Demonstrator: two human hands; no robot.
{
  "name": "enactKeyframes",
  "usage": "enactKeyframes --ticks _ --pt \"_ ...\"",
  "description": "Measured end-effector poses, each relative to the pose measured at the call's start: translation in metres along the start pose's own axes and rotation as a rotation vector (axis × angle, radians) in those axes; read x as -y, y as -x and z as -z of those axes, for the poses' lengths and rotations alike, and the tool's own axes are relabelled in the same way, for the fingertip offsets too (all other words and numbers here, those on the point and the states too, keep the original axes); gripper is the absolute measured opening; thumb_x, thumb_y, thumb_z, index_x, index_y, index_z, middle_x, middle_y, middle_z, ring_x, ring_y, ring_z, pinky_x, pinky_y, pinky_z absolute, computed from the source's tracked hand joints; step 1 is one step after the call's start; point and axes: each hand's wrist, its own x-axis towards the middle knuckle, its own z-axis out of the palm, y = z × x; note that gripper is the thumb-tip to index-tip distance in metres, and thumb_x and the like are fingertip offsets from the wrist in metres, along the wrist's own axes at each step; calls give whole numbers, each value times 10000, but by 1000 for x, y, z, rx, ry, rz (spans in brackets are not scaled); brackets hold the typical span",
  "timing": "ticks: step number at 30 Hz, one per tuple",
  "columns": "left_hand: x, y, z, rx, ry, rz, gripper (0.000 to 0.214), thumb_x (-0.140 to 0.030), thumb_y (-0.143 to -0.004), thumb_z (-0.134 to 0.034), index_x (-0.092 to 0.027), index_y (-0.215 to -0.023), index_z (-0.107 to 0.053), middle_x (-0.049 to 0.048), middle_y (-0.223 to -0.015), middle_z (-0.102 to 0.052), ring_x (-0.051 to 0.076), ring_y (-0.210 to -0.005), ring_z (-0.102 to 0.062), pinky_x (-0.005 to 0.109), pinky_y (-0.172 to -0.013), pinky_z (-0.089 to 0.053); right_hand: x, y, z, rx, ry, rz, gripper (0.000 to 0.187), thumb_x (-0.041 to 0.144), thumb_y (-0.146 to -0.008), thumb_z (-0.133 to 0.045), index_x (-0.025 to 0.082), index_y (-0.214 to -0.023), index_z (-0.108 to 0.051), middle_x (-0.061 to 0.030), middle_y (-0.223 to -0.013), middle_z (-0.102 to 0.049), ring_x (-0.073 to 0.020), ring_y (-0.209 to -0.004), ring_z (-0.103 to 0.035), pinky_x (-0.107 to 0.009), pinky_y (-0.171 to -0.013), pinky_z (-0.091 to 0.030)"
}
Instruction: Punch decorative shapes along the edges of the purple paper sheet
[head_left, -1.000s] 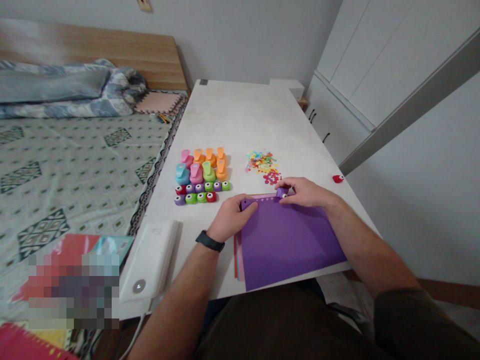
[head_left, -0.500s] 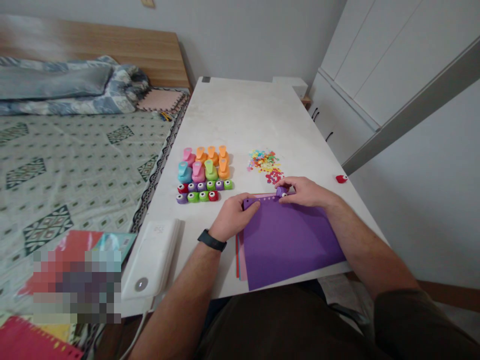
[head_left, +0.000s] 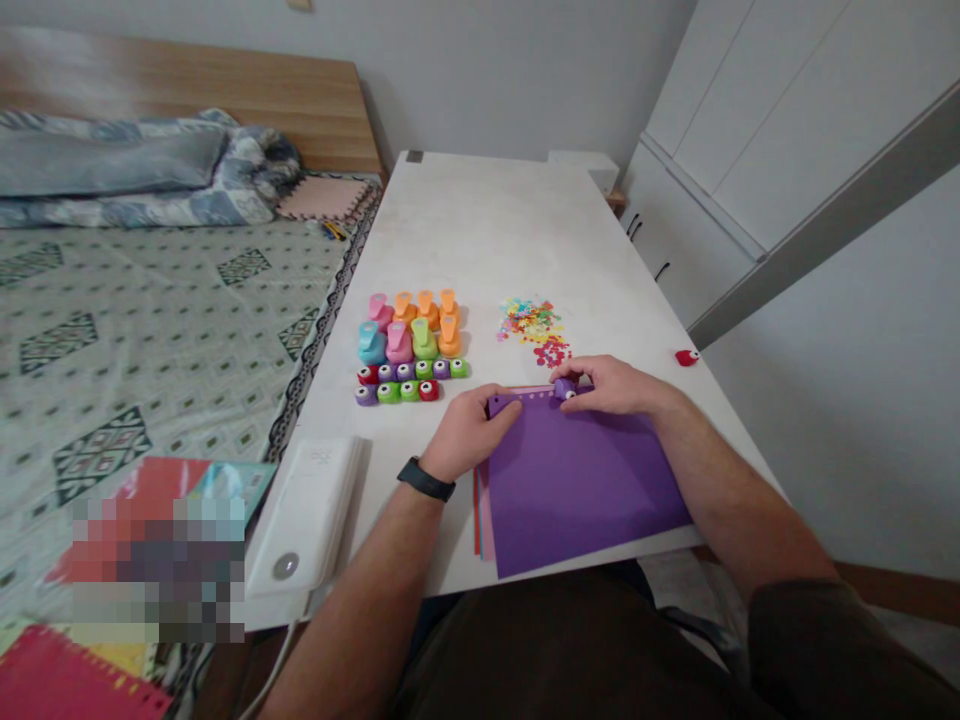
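A purple sheet of paper [head_left: 577,490] lies over a stack of coloured sheets [head_left: 484,520] at the front of the table, with a row of small holes along its far edge. My left hand [head_left: 472,430] pinches the sheet's far left corner between thumb and fingers. In my right hand [head_left: 611,385] is a small purple craft punch [head_left: 565,391], held at the far edge of the sheet, just right of the row of holes. Just beyond the paper lies a pile of colourful punched paper bits [head_left: 531,320], red ones nearest.
Several larger craft punches [head_left: 399,340] and rows of small punches [head_left: 409,391] stand left of the paper bits. A white power bank [head_left: 307,520] with a cable sits at the table's left front. A red punch [head_left: 686,357] lies near the right edge. Left is a bed [head_left: 172,340].
The view has shifted slightly. Both hands keep their places on the paper and the punch; the punch stays at the far edge, with hardly any visible movement.
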Motion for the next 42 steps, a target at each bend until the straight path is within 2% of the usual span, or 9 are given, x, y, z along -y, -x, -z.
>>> enactKeyframes --ticks 6,11,22,26,42 --pt "1 0 -1 -14 -12 -1 334 -455 -917 -567 -179 -1000 -736 30 -858 -742 180 -751 -645 262 -646 -476 3 1 1 71 -2 -8 373 306 -736 -770 214 -1092 -708 3 -901 -703 -154 -774 -599 -274 -723 -447" --pt "0 0 0 -25 -31 -13 319 -446 -918 -568 -183 -990 -734 22 -851 -737 173 -752 -635 256 -641 -461 4 0 1 98 -27 -7 392 275 -715 -773 207 -1094 -700 -4 -925 -705 -160 -804 -611 -275 -738 -455" --pt "1 0 -1 -26 -77 -11 348 -467 -915 -558 -170 -964 -733 19 -786 -703 162 -695 -581 259 -613 -416 -1 0 0 190 -45 25 367 318 -818 -705 189 -1160 -666 -15 -943 -681 -153 -796 -583 -270 -722 -453" --pt "1 -1 -2 -21 -83 -14 340 -463 -920 -560 -169 -964 -726 14 -789 -696 155 -684 -567 265 -617 -405 -3 -1 -1 192 -11 -4 376 329 -817 -712 175 -1160 -680 -15 -882 -664 -145 -741 -551 -263 -671 -424" --pt "2 0 -2 -31 -83 -46 329 -467 -930 -560 -169 -898 -697 -5 -728 -634 138 -658 -527 267 -600 -357 -4 0 -4 160 -52 -40 374 325 -744 -768 178 -1083 -714 1 -800 -649 -134 -689 -535 -259 -636 -391"
